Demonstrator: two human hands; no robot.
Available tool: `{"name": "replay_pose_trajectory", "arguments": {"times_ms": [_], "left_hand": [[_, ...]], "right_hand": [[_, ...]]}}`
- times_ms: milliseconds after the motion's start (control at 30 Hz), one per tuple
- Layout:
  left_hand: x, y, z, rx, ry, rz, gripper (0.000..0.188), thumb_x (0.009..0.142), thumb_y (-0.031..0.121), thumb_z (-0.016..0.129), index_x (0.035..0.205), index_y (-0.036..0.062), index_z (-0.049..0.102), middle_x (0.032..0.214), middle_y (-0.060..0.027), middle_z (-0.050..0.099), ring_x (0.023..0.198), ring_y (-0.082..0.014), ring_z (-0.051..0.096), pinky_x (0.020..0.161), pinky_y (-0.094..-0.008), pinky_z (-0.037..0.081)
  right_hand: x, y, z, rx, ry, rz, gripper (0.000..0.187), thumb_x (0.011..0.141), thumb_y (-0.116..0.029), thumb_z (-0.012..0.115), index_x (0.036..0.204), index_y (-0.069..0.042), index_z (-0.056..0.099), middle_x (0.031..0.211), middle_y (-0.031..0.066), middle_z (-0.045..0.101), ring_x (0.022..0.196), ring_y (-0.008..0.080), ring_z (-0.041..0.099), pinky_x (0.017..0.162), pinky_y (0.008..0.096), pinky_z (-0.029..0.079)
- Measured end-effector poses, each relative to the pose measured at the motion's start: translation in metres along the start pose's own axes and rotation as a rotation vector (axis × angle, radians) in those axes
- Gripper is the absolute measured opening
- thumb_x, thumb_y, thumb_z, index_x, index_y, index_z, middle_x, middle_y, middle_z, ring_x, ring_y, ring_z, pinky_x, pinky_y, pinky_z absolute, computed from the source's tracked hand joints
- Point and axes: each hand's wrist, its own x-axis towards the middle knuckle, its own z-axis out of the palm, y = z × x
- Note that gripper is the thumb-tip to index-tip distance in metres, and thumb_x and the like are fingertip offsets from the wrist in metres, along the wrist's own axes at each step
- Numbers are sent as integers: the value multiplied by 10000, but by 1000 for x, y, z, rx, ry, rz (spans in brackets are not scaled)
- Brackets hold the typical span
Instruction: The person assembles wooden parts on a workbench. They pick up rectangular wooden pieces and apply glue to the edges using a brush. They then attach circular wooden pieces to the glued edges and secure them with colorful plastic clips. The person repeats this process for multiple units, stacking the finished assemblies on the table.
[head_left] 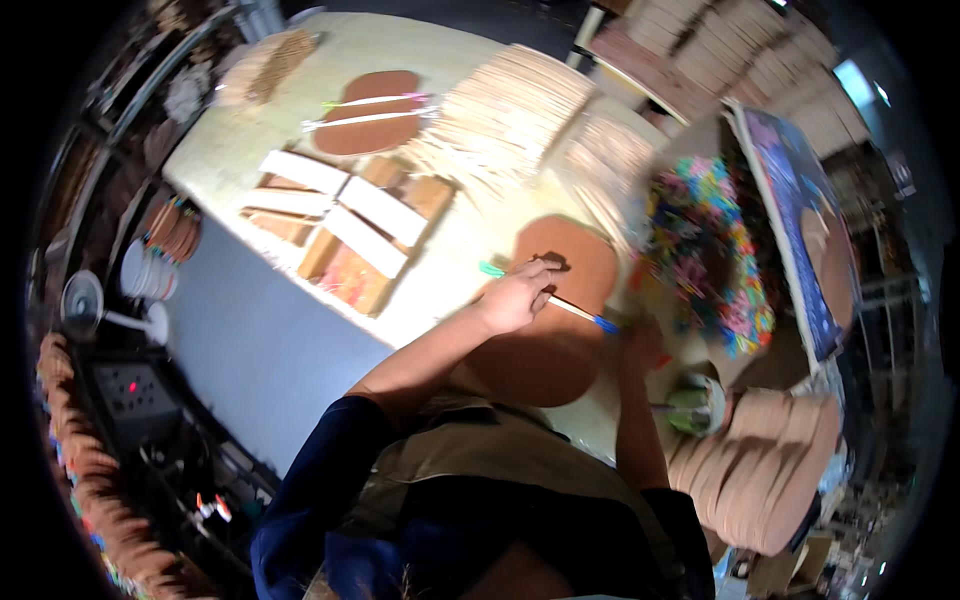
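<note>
My left hand (518,298) is closed over a thin pale wooden stick. One end of the stick carries a green tip (490,269), the other a blue tip (606,325). Beneath it lies a brown board (575,250) with rounded ends and a narrowed waist, partly covered by my hand and its shadow. To the right, my right hand (640,345) is smeared by motion, so its fingers cannot be made out. A small orange-red piece (662,361) shows beside that hand; whether it is held I cannot tell.
Bundles of wooden sticks (515,105) lie at the table's back. Left of them are a similar brown board (365,125) with two sticks across and a wooden frame (365,225) with white strips. Rightward stand a pile of colourful pieces (700,220), a green container (695,405) and stacked boards (760,465).
</note>
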Motion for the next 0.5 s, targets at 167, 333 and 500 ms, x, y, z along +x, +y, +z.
{"name": "replay_pose_trajectory", "arguments": {"times_ms": [167,333,500], "left_hand": [[-53,-62,-115,13,749,-497,194,881,70,588,1071,29,576,1025,-147,603,951,-244,594,830,-337,478],[-131,-175,-270,139,1642,-769,228,860,90,611,1039,-22,526,899,-86,588,793,-185,578,756,-301,480],[-159,-220,-339,294,1390,-1348,447,762,315,766,1020,8,569,1002,-174,650,910,-313,628,825,-386,484]], "right_hand": [[-25,-5,-50,138,-103,136,255,790,-189,614,1006,-63,665,1034,170,641,1027,331,575,883,464,422],[-33,2,-42,511,9,21,224,767,-45,616,986,-39,663,1012,169,645,969,336,594,895,428,435],[-45,17,-22,503,41,-5,215,806,-60,607,1008,-8,657,1002,194,649,950,368,594,873,453,439]]}}
